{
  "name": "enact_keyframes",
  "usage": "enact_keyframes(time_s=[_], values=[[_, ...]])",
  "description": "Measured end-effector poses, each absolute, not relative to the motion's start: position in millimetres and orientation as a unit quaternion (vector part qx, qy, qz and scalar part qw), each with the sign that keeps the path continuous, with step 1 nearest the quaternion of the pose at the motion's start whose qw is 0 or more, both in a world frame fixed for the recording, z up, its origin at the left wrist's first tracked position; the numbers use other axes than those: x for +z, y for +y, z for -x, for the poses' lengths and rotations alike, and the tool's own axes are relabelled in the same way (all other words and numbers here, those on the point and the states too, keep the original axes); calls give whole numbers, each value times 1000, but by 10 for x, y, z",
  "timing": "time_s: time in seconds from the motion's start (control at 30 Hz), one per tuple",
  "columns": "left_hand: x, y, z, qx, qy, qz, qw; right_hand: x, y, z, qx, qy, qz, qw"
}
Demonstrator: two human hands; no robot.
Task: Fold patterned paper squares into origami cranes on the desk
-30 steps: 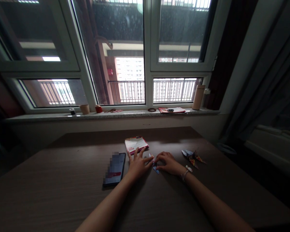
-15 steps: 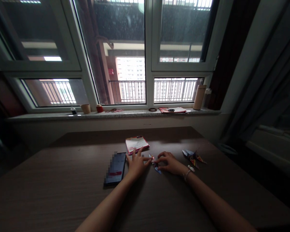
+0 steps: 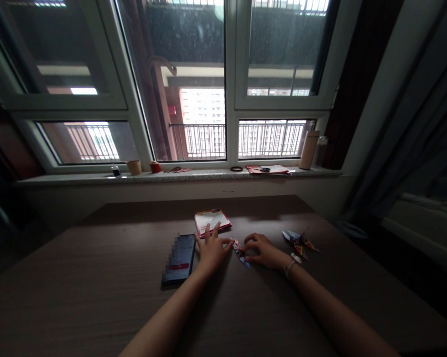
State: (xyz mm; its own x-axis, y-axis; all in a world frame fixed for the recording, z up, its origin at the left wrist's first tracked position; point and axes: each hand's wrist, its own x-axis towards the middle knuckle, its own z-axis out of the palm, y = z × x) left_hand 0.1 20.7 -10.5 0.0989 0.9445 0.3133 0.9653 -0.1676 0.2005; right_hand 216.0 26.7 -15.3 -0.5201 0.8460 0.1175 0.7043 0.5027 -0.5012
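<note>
A small folded piece of coloured paper (image 3: 241, 253) lies on the dark wooden table (image 3: 96, 287) between my hands. My left hand (image 3: 210, 249) rests flat with its fingers spread, and its index fingertip touches the paper's left end. My right hand (image 3: 262, 250) has curled fingers that press on the paper's right side. A bracelet sits on my right wrist.
A black phone (image 3: 179, 258) lies left of my left hand. A stack of pink-edged paper (image 3: 212, 221) sits just beyond my fingers. A finished folded paper figure (image 3: 297, 241) lies to the right. The windowsill (image 3: 208, 174) holds cups, a tall cylinder (image 3: 307, 149) and papers.
My left hand has spread and shifted slightly while my right hand keeps pressing. The folded paper has turned a little between my fingers.
</note>
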Motion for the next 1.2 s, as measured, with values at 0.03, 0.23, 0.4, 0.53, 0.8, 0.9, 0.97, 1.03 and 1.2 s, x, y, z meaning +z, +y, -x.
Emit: enact_keyframes(time_s=[0.03, 0.23, 0.4, 0.53, 0.8, 0.9, 0.97, 1.03, 1.2], values=[[-106, 209, -1, -189, -644, 740, 31, -152, 267, -2160, 199, -849, 457, 175], [-132, 232, 6, -199, -641, 739, 51, -149, 278, -2154, 195, -851, 457, 170], [-145, 247, 9, -190, -646, 737, 52, -126, 274, -2140, 198, -850, 458, 169], [-152, 261, 21, -180, -652, 735, 47, -113, 264, -2140, 198, -848, 462, 167], [-165, 289, 44, -174, -652, 737, 30, -115, 272, -2145, 197, -850, 458, 169], [-157, 285, 42, -167, -655, 737, 25, -110, 262, -2146, 197, -851, 457, 168], [-158, 278, 40, -164, -655, 737, 24, -104, 251, -2144, 194, -851, 458, 169], [-167, 272, 39, -166, -652, 739, 26, -103, 242, -2142, 192, -850, 459, 172], [-187, 262, 50, -176, -646, 742, 45, -130, 243, -2143, 192, -849, 458, 183]])
